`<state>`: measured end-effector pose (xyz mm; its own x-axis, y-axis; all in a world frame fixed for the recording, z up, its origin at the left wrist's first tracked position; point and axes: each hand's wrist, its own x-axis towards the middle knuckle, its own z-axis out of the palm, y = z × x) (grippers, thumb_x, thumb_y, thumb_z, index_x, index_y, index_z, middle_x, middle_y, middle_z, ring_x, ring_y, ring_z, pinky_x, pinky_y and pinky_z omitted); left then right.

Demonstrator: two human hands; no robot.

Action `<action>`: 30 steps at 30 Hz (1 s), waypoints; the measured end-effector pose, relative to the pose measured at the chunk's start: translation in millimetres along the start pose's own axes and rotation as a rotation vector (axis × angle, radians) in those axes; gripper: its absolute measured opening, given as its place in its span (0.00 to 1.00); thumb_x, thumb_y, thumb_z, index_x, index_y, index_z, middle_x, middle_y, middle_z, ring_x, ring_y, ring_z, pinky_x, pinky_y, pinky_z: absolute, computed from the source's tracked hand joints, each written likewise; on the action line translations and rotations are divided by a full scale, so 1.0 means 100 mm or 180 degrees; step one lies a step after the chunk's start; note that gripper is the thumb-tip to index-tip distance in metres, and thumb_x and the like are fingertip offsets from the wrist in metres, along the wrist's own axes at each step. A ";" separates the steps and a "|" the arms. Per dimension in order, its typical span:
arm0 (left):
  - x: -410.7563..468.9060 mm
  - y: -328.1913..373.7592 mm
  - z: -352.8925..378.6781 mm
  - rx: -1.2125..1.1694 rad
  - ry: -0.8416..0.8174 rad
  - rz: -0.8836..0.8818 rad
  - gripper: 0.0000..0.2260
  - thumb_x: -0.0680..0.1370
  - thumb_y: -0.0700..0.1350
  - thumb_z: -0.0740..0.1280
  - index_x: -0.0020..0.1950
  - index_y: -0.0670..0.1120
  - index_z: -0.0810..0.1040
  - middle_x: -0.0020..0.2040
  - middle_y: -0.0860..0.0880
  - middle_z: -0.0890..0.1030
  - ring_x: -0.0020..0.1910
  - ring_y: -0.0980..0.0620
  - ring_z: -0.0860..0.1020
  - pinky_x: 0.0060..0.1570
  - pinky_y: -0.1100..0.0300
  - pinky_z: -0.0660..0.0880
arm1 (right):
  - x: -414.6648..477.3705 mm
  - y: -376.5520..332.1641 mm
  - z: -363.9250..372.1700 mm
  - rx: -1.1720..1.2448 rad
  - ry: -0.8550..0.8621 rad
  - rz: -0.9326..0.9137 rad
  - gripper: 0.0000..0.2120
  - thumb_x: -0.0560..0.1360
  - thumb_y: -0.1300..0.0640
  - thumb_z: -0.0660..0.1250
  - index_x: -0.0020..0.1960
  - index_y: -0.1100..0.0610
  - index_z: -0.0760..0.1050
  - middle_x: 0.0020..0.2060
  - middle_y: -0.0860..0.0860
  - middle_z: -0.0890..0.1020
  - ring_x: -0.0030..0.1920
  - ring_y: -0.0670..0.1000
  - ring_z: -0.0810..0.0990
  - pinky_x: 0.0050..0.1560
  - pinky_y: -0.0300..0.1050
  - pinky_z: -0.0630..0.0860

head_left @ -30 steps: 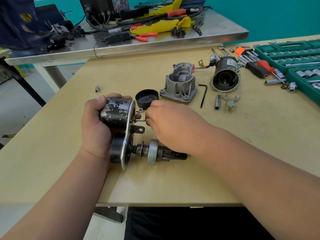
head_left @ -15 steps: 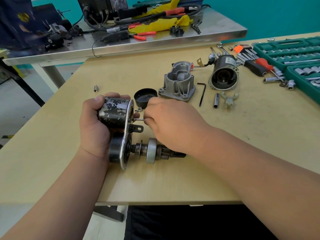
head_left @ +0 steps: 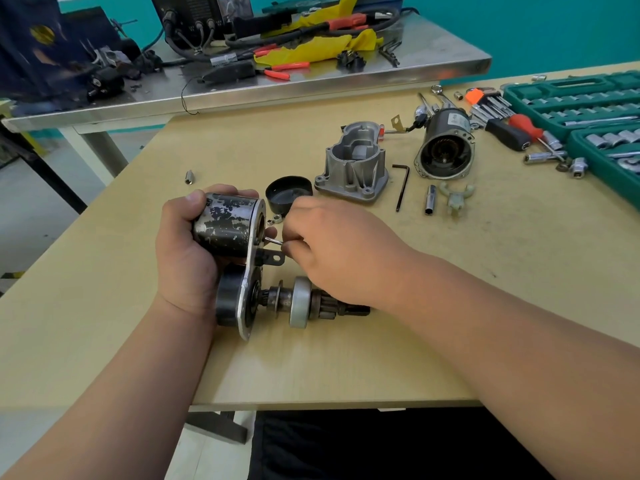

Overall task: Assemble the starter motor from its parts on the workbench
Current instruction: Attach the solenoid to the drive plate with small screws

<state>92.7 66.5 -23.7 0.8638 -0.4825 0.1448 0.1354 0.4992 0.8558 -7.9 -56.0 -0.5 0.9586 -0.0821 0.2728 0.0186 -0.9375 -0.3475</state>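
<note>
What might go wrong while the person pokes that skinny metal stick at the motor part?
1. The skinny metal stick, pinched by the right hand, may slip and jab the left hand, whose fingertip sits beside it.
2. The right hand might knock the small loose clip away.
3. If the left hand loosens, the motor part may tip over.

Open bench [head_left: 104,289] stretches left of the left hand [head_left: 183,251] and on the near side of both hands; just beyond the right hand [head_left: 332,251], a black cap [head_left: 289,195], grey housing [head_left: 353,171] and hex key [head_left: 401,187] crowd the way, with loose tools [head_left: 540,155] lying farther to its right.
</note>
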 end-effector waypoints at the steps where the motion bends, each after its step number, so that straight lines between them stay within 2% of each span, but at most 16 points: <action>1: 0.01 0.00 0.00 -0.0019 -0.0005 0.0000 0.17 0.74 0.50 0.56 0.37 0.47 0.83 0.40 0.45 0.85 0.36 0.46 0.82 0.35 0.58 0.78 | 0.00 0.00 0.01 -0.0106 -0.0003 -0.0011 0.10 0.81 0.55 0.58 0.51 0.56 0.76 0.47 0.48 0.73 0.45 0.51 0.75 0.44 0.51 0.76; 6: 0.02 -0.01 -0.03 0.0052 -0.0043 -0.0050 0.15 0.72 0.51 0.58 0.38 0.47 0.83 0.42 0.44 0.84 0.38 0.45 0.82 0.37 0.54 0.79 | 0.03 0.02 0.03 -0.0239 -0.0101 -0.0017 0.10 0.80 0.59 0.57 0.53 0.56 0.77 0.48 0.49 0.74 0.45 0.52 0.76 0.45 0.53 0.77; 11: 0.02 0.00 -0.02 0.0129 -0.0081 -0.0094 0.12 0.68 0.52 0.63 0.38 0.48 0.83 0.42 0.45 0.84 0.38 0.46 0.82 0.37 0.55 0.79 | 0.02 0.05 0.02 0.0086 -0.0227 0.0091 0.10 0.81 0.55 0.57 0.54 0.57 0.76 0.49 0.50 0.73 0.47 0.49 0.74 0.47 0.44 0.72; 14: 0.02 0.00 -0.01 0.0072 -0.0092 -0.0079 0.15 0.74 0.50 0.58 0.37 0.48 0.83 0.42 0.45 0.84 0.39 0.46 0.82 0.39 0.56 0.79 | 0.00 0.05 0.01 0.0285 -0.0073 0.0188 0.06 0.79 0.54 0.62 0.52 0.57 0.74 0.49 0.49 0.72 0.45 0.49 0.73 0.45 0.43 0.71; 17: 0.01 0.00 0.00 0.0055 -0.0132 -0.0076 0.13 0.71 0.50 0.61 0.37 0.48 0.83 0.41 0.45 0.85 0.37 0.47 0.82 0.35 0.57 0.79 | 0.00 0.05 0.00 0.0176 0.0065 0.0026 0.04 0.79 0.56 0.63 0.47 0.56 0.73 0.45 0.49 0.71 0.43 0.49 0.72 0.41 0.41 0.67; 21: 0.02 -0.01 -0.01 0.0042 -0.0106 -0.0095 0.17 0.74 0.50 0.57 0.37 0.48 0.83 0.42 0.45 0.85 0.38 0.47 0.82 0.34 0.58 0.78 | 0.01 0.07 0.04 0.0060 0.0098 -0.0094 0.09 0.80 0.56 0.60 0.48 0.59 0.77 0.45 0.50 0.74 0.44 0.50 0.74 0.41 0.43 0.68; 24: 0.02 0.00 -0.02 0.0073 -0.0122 -0.0133 0.15 0.73 0.50 0.59 0.36 0.48 0.83 0.41 0.45 0.85 0.38 0.48 0.82 0.34 0.58 0.78 | 0.02 0.06 0.03 0.0207 0.0014 0.0010 0.11 0.80 0.55 0.59 0.49 0.58 0.79 0.45 0.51 0.77 0.44 0.51 0.75 0.41 0.44 0.70; 27: 0.01 0.01 -0.01 0.0045 -0.0225 -0.0177 0.12 0.67 0.52 0.63 0.36 0.48 0.84 0.41 0.45 0.85 0.36 0.47 0.82 0.33 0.58 0.79 | 0.04 0.10 -0.02 0.0726 -0.0239 0.0295 0.11 0.80 0.52 0.62 0.48 0.56 0.81 0.40 0.49 0.81 0.40 0.47 0.78 0.38 0.39 0.72; 30: 0.00 0.03 -0.01 0.0138 -0.0311 -0.0247 0.12 0.68 0.53 0.64 0.38 0.48 0.83 0.42 0.46 0.85 0.34 0.46 0.82 0.32 0.57 0.79 | 0.05 0.15 -0.03 0.1375 -0.0534 0.0621 0.09 0.79 0.51 0.63 0.47 0.53 0.80 0.25 0.44 0.78 0.26 0.38 0.74 0.25 0.33 0.68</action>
<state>93.9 68.5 -22.1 0.8000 -0.5873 0.1231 0.1771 0.4270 0.8867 -3.4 -72.0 -1.6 0.9878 -0.1530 0.0299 -0.0836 -0.6816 -0.7269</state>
